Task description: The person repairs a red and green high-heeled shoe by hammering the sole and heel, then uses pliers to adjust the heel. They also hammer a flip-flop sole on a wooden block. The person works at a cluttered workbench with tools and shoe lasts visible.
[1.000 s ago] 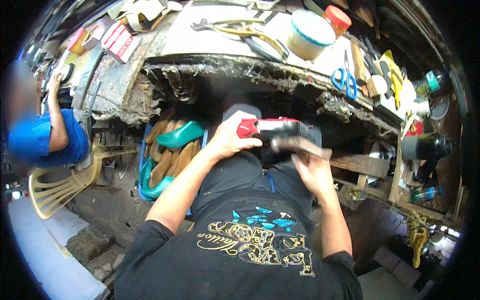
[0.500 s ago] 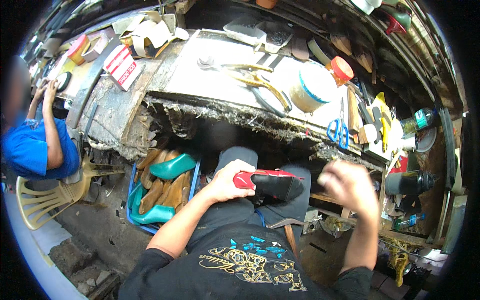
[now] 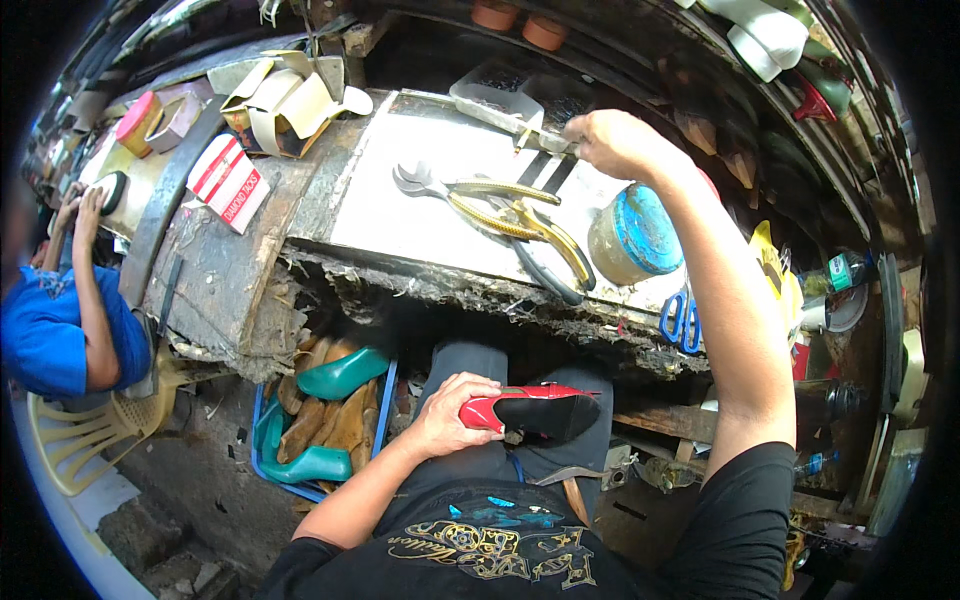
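In my lap is a red shoe [image 3: 484, 412] with a broad black surface, its length lying left to right across my thighs. My left hand [image 3: 448, 413] is closed around its left end. My right arm stretches over the bench, and my right hand [image 3: 620, 145] is at the right end of a shallow compartment tray [image 3: 500, 103] holding small dark bits. The fingers of that hand are curled together; what they hold, if anything, is hidden. Yellow-handled pincers [image 3: 490, 213] lie on the white bench top nearby, left of a tub with a blue-stained lid [image 3: 645, 228].
Blue-handled scissors [image 3: 682, 322] rest at the bench's ragged front edge. A red-striped box [image 3: 228, 183] and an open carton [image 3: 285, 105] stand left. On the floor, a blue crate [image 3: 385, 400] holds green and wooden shoe lasts. A person in blue [image 3: 75, 330] works at far left.
My right hand has moved from beside the shoe up and away to the tray at the back of the bench. The left hand still grips the shoe in my lap.
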Motion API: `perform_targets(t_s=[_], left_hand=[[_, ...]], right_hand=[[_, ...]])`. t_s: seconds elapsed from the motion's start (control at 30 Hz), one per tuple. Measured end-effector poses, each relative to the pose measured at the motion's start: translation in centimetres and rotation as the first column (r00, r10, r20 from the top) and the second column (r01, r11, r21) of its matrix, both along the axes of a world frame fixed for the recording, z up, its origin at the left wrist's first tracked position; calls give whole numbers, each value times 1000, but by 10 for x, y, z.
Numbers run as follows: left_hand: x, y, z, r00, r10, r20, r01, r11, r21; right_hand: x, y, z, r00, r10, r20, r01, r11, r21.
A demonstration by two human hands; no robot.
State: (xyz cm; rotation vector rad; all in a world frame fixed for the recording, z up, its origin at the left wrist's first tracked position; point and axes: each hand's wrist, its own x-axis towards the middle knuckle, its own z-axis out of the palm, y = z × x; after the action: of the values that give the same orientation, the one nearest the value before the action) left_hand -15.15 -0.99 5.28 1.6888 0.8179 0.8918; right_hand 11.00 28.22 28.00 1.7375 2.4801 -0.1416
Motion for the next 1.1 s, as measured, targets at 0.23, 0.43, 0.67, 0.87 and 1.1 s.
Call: perform_targets(t_s=[0.23, 0.43, 0.67, 0.87, 1.1], left_hand=[[-4, 2, -1, 1000, 4, 6, -4, 1000, 16], [-3, 4, -2, 999, -14, -39, 15, 1000, 26], [-3, 2, -2, 999, 0, -35, 0, 1000, 8], [-2, 8, -2, 1000, -5, -23, 4, 1000, -11], [-4, 10, 2, 998, -8, -64, 6, 999, -35]], right_hand=[[-2, -13, -10, 998, 56, -11, -57, 989, -136], [-11, -33, -6, 991, 116, -71, -128, 975, -184], [9, 9, 10, 999, -13, -44, 15, 999, 50], [0, 61, -19, 956, 221, -193, -198, 971, 133], [-26, 67, -42, 991, 110, -82, -108, 994, 29]])
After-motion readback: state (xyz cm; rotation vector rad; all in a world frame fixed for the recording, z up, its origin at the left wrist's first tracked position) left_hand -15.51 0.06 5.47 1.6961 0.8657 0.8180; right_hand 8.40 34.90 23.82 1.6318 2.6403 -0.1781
